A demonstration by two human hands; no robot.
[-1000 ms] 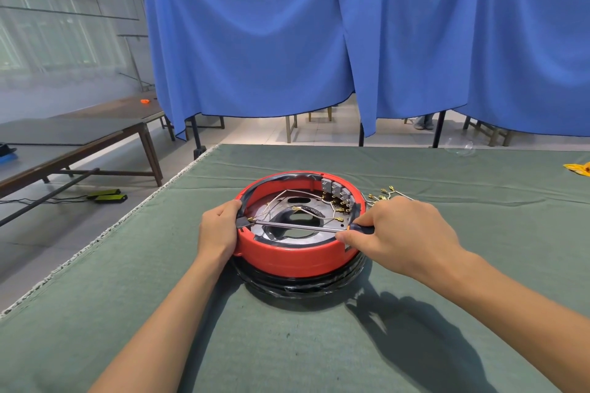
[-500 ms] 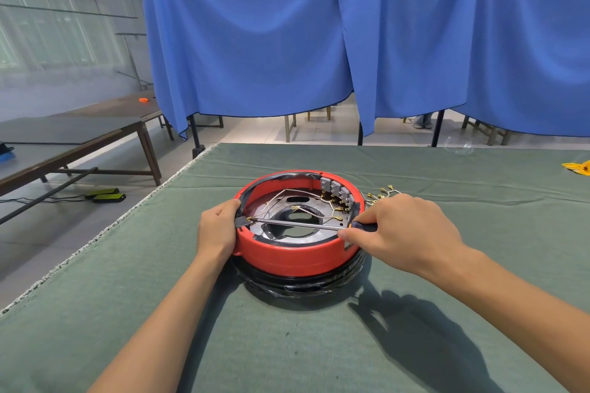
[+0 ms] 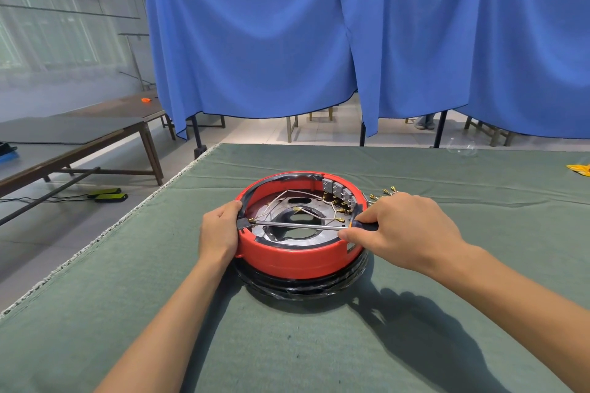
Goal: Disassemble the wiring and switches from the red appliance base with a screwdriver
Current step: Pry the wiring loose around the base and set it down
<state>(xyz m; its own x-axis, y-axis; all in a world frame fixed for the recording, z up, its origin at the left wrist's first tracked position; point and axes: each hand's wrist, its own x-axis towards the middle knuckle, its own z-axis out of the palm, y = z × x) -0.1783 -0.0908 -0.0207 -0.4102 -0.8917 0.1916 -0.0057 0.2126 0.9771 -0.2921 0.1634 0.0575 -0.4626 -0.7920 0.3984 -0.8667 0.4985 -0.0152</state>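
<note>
Head view: the red appliance base point(image 3: 297, 260) sits mid-desk point(image 3: 127, 313). The left hand point(image 3: 220, 233) grips its left rim, fingers curled over the edge. The right hand point(image 3: 405, 230) pinches the screwdriver point(image 3: 300, 224), whose shaft lies across to a fitting on the left wall. Likely loosening a fastener there; next needs steady turning. The switches point(image 3: 338, 193) are still mounted.

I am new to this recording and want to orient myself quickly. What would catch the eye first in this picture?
First the red appliance base, round and open on the green table cloth, with wires and grey switches inside. The left hand holds its left rim, while the right hand grips a screwdriver laid across the opening. Behind hangs a big blue curtain.
</note>
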